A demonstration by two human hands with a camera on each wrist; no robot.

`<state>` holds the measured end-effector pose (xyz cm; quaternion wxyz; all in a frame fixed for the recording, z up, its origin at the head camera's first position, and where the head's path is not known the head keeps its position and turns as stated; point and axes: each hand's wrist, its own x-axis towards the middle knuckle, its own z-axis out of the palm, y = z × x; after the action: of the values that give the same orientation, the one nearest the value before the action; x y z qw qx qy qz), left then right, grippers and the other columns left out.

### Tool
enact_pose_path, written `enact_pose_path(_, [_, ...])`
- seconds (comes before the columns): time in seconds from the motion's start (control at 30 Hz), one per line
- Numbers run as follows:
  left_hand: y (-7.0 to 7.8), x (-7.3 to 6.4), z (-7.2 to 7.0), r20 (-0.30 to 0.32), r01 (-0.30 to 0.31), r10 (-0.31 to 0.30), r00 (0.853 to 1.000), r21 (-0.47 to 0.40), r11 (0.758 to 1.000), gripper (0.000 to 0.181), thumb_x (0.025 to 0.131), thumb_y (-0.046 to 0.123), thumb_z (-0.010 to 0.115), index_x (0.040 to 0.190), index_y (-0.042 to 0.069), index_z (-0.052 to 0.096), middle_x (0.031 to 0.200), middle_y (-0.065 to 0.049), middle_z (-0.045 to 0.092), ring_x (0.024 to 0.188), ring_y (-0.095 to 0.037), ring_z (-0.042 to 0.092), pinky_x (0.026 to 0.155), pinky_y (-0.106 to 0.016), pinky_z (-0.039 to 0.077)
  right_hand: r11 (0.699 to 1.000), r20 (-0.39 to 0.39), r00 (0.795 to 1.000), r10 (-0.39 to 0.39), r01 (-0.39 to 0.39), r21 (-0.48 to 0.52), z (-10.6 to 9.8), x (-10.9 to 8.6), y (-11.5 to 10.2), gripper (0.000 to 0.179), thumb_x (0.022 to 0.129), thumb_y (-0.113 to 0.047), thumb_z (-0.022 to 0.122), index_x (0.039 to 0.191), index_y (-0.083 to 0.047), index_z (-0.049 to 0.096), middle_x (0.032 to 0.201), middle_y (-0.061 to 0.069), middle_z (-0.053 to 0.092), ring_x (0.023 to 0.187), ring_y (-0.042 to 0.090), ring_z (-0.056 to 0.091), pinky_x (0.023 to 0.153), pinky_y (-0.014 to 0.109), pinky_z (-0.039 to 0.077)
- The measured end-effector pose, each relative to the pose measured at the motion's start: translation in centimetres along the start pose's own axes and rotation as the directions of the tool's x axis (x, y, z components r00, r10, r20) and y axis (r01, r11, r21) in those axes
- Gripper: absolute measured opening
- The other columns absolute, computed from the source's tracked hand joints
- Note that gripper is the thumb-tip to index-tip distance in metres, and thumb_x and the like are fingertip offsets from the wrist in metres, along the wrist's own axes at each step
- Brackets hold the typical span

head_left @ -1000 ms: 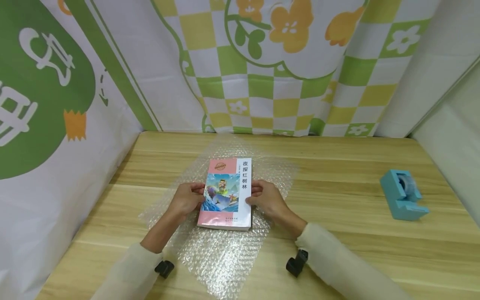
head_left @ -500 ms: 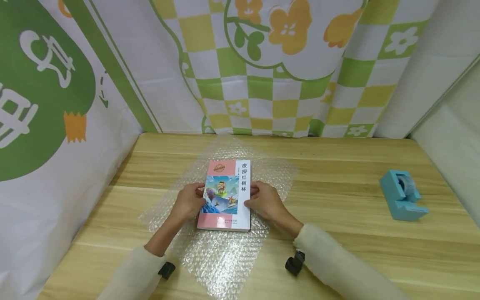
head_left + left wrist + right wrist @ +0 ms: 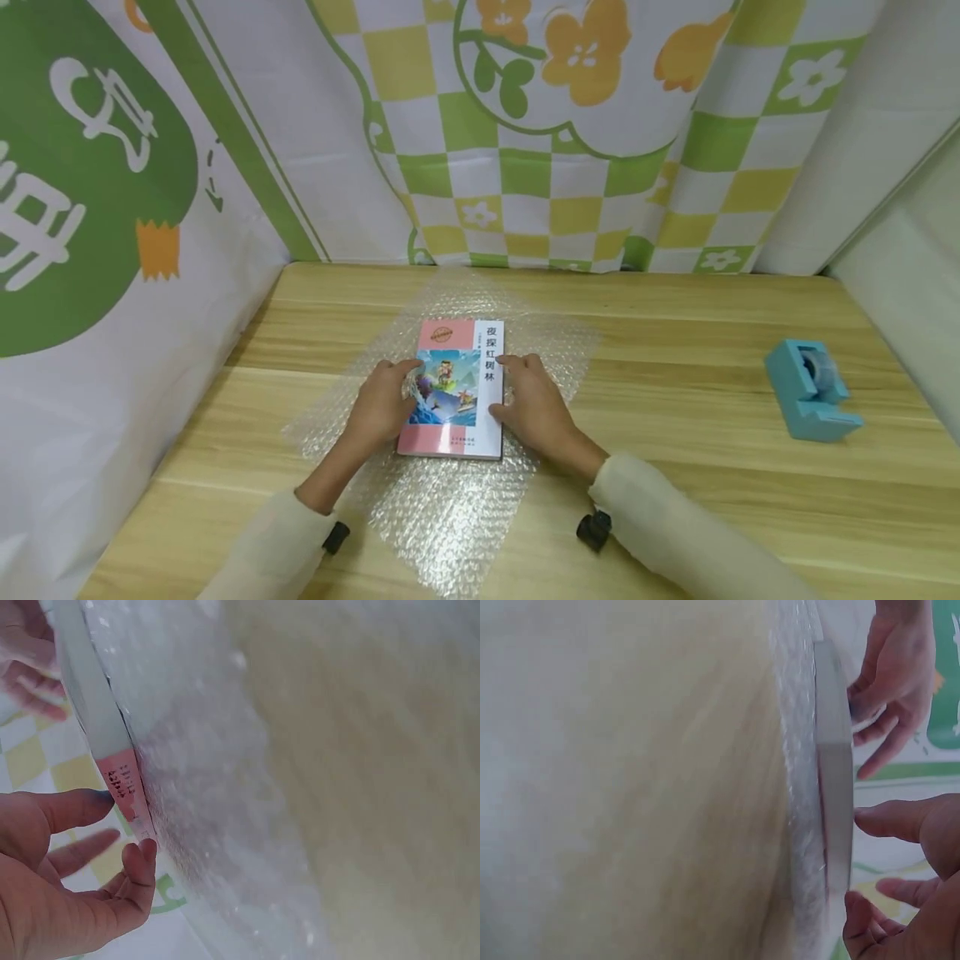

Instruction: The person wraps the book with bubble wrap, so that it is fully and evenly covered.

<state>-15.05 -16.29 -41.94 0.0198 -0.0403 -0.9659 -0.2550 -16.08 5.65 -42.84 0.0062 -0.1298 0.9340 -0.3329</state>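
Note:
A paperback book with a pink and white cover and a blue picture lies flat on a sheet of bubble wrap. My left hand is at its left edge, with thumb and index finger at the cover. On the opposite edge my right hand touches the cover in the same way. In the left wrist view the thumb meets the book's pink spine, fingers loosely bent beside it. The right wrist view has the right thumb against the book's edge.
A blue tape dispenser holding a clear roll stands on the right side of the wooden table. Printed cloth hangs behind the table, and another sheet along the left.
The book, slightly raised before, now lies flat on the bubble wrap. Both hands have moved their index fingers from beside or under the book up onto its cover edges.

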Motion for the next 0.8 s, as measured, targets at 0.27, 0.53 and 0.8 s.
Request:
enact_pose_path(0.27, [-0.5, 0.1, -0.2, 0.047, -0.071, 0.07, 0.996, 0.03, 0.997, 0.047, 0.072, 0.0, 0.065, 0.117, 0.011, 0.059, 0.094, -0.015, 0.054, 0.075, -0.021, 0.049, 0.051, -0.029, 0.039, 0.958, -0.013, 0.961, -0.276, 0.274, -0.085, -0.8, -2.5, -0.7, 0.072, 0.067, -0.026, 0.078, 0.13, -0.016, 0.045, 0.124, 0.007, 0.041, 0.11, 0.021, 0.04, 0.088, 0.035, 0.037])
enact_pose_path(0.53, [-1.2, 0.1, -0.5, 0.059, -0.149, 0.147, 0.987, 0.033, 0.988, 0.042, 0.073, 0.006, 0.066, 0.114, 0.012, 0.062, 0.09, -0.011, 0.06, 0.079, -0.021, 0.048, 0.061, -0.032, 0.039, 0.823, 0.134, 0.82, -0.556, 0.566, -0.05, -0.9, -5.1, -0.9, 0.074, 0.072, -0.044, 0.07, 0.135, -0.02, 0.038, 0.133, 0.004, 0.037, 0.121, 0.019, 0.03, 0.097, 0.037, 0.03])
enact_pose_path(0.8, [-1.7, 0.3, -0.6, 0.054, -0.148, 0.147, 0.988, 0.023, 0.989, 0.041, 0.072, 0.01, 0.068, 0.113, 0.013, 0.063, 0.094, -0.015, 0.056, 0.085, -0.025, 0.049, 0.065, -0.037, 0.041, 0.653, 0.311, 0.656, -0.687, 0.746, -0.129, -0.4, -7.3, -1.8, 0.084, 0.066, -0.065, 0.061, 0.134, -0.021, 0.039, 0.133, 0.005, 0.037, 0.124, 0.028, 0.026, 0.098, 0.045, 0.022])
